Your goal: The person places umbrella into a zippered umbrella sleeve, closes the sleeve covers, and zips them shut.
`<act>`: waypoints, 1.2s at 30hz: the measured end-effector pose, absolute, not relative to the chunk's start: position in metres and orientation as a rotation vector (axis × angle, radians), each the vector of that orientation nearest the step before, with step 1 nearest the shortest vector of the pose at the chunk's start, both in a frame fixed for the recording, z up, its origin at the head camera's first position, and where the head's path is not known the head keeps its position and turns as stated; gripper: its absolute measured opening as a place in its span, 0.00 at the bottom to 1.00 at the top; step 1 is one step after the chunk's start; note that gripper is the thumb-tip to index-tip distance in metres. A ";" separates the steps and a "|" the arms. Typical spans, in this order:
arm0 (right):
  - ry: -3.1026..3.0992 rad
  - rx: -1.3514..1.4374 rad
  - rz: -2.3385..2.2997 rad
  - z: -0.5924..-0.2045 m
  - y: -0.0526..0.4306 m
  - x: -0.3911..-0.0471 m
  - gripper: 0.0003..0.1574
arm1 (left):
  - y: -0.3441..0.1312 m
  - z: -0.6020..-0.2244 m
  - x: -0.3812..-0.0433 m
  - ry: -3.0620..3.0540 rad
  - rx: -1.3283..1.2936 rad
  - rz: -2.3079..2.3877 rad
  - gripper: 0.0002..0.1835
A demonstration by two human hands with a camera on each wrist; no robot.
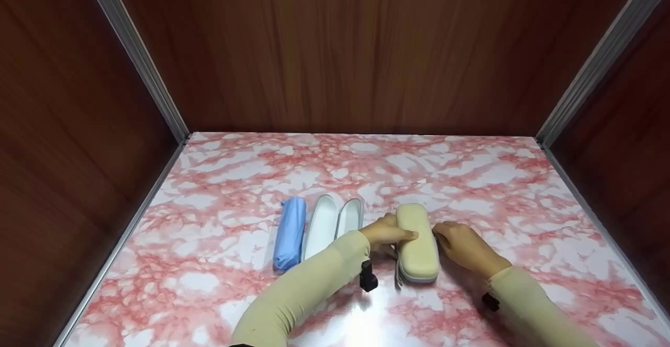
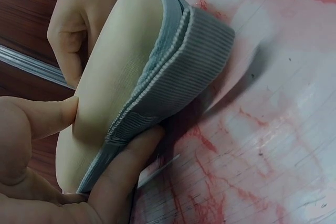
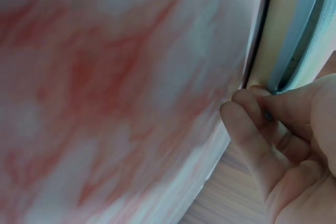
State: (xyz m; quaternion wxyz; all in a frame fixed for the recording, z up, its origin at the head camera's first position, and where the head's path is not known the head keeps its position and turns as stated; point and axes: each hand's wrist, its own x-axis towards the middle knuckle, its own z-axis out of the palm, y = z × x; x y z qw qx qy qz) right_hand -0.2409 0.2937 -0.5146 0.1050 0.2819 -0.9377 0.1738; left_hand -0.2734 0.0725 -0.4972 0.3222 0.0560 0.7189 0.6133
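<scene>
The surface [image 1: 502,190], patterned in red and white like marble, is enclosed at nine, twelve and three o'clock by dark wood-grained panels [image 1: 335,48], which are joined at the far corners by grey metal rails [image 1: 138,59]. A bright glare is cast on the surface at seven o'clock from the pale yellow case [image 1: 419,260].

The yellow case is held between the two hands, its long axis pointed roughly to twelve o'clock. At nine o'clock it is clamped by the left hand [image 1: 388,233], the thumb laid over its top face; a grey ribbed strap [image 2: 184,80] is seen along this side. At three o'clock a small zip pull [image 3: 275,92] at the case's edge is pinched by the right hand [image 1: 465,243]. Whether the case's underside is touching the surface cannot be told.

Farther toward nine o'clock, an open white case [image 1: 323,224] is partly covered by the left sleeve [image 1: 314,279], and just beyond it a blue bundle [image 1: 290,234] is laid.
</scene>
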 end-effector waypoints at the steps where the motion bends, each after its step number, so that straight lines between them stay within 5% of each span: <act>1: -2.762 0.842 0.512 -0.514 0.294 -0.240 0.09 | 0.073 -0.497 -0.273 1.898 0.148 1.604 0.23; 36: -2.863 0.983 0.628 -0.502 0.301 -0.226 0.08 | 0.072 -0.493 -0.271 1.869 0.143 1.557 0.29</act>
